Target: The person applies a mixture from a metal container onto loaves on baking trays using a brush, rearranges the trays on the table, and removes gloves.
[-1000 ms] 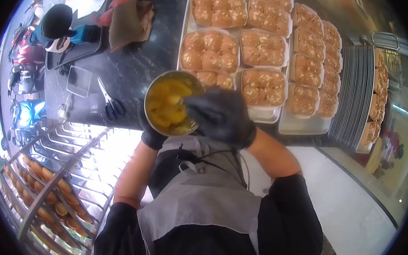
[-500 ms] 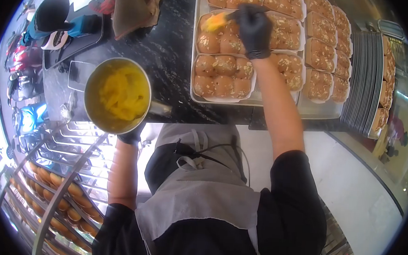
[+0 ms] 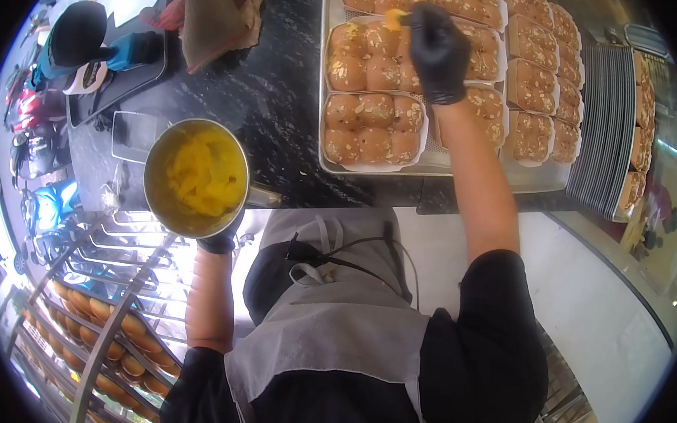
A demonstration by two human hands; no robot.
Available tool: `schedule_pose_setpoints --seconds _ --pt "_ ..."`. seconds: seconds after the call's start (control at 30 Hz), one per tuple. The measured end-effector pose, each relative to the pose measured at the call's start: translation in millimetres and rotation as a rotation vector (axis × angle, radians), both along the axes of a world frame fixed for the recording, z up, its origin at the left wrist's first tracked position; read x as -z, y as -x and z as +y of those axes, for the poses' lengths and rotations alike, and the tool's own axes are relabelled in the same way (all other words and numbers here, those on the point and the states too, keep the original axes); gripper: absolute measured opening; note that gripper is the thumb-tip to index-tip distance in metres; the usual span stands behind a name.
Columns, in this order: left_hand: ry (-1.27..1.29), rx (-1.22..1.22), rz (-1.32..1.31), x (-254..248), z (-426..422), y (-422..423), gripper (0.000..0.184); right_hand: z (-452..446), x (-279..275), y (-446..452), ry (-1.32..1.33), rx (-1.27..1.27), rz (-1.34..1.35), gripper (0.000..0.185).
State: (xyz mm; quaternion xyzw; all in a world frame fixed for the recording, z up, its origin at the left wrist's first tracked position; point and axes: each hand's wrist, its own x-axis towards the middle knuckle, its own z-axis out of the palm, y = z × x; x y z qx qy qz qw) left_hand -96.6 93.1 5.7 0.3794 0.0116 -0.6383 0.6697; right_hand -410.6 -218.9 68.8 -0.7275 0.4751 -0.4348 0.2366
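My left hand (image 3: 220, 239), in a black glove, is closed on a steel saucepan (image 3: 153, 200) from beneath, its fingers mostly hidden. Soft yellow butter-like stuff (image 3: 205, 172) lies inside, and the pan's handle (image 3: 264, 197) points right. Up at the baking tray (image 3: 321, 125), my right hand (image 3: 439, 56), also black-gloved, grips a pastry brush (image 3: 395, 19) whose tip is yellow. That tip is over the far edge of a pack of brown buns (image 3: 373, 58) topped with flaked nuts. Nearer me is another pack of buns (image 3: 372, 132) in a white paper case.
More bun packs (image 3: 534, 88) fill the tray to the right. Beyond them stands a stack of dark trays (image 3: 600, 134). A cloth (image 3: 218, 22) and a clear plastic container (image 3: 135, 135) lie on the dark counter (image 3: 284, 92). Lower left, a metal rack (image 3: 106, 337) holds buns.
My right hand and the brush have moved right and slightly up over the buns. The saucepan in my left hand has come a little lower, toward me.
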Motion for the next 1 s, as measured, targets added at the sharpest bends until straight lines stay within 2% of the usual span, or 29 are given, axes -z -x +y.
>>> schedule_pose_setpoints --seconds 0.03,0.07,0.13,0.2,0.27,0.33,0.4,0.47,0.5,0.53,0.57,0.6,0.67,0.7,0.73,0.77,0.8,0.87,0.9,0.93,1.0 --pt "0.066 0.043 -0.055 8 1 -1 0.055 3 3 -6 0.144 -0.037 0.012 0.017" --pt "0.134 0.086 -0.109 16 2 -3 0.054 10 16 -15 0.010 -0.114 -0.119 0.017" --pt "0.124 0.124 -0.134 9 -4 0 0.053 19 16 -23 -0.025 -0.077 -0.047 0.016" --pt "0.112 0.158 -0.159 5 -7 0 0.053 9 17 0 -0.056 0.089 -0.079 0.015" --pt "0.080 0.153 -0.080 5 -10 -3 0.064 -2 12 26 0.085 0.271 0.140 0.015" --pt "0.024 0.166 -0.165 2 -11 0 0.066 4 8 29 0.257 0.106 0.366 0.012" --pt "-0.018 0.189 -0.252 3 -16 2 0.067 21 3 13 0.458 -0.277 0.476 0.016" --pt "0.071 0.251 -0.278 9 -18 0 0.072 40 1 -2 0.268 -0.300 0.418 0.015" --pt "0.075 0.256 -0.278 13 -18 -2 0.072 32 12 5 0.096 -0.197 0.177 0.014" --pt "0.086 0.276 -0.451 16 -17 -3 0.073 24 10 11 -0.075 -0.096 -0.064 0.014" --pt "0.096 0.296 -0.623 18 -16 -4 0.075 18 1 28 -0.251 0.059 -0.110 0.015" --pt "0.098 0.299 -0.623 10 -17 1 0.075 3 16 48 -0.084 0.156 -0.060 0.013" --pt "0.198 0.125 -0.324 -13 -26 15 0.059 4 4 55 0.178 0.234 0.265 0.012" --pt "0.199 0.130 -0.324 -6 -27 11 0.059 9 0 53 0.307 0.092 0.385 0.012" --pt "0.183 0.180 -0.298 4 -29 3 0.068 16 -3 49 0.433 -0.053 0.506 0.012" --pt "0.169 0.229 -0.272 13 -28 -2 0.078 27 0 44 0.413 -0.172 0.583 0.012" --pt "0.171 0.233 -0.272 6 -33 2 0.078 32 6 42 0.414 -0.167 0.584 0.012" --pt "0.397 0.234 -0.536 -18 -42 15 0.063 38 17 40 0.041 -0.049 0.053 0.011" --pt "0.396 0.233 -0.538 -18 -41 16 0.063 31 15 51 -0.136 0.058 -0.116 0.010" --pt "0.356 0.254 -0.644 -17 -38 16 0.063 22 15 59 -0.128 0.193 -0.155 0.011" --pt "0.274 0.294 -0.857 -14 -33 16 0.062 26 -3 70 -0.031 0.270 0.257 0.012"
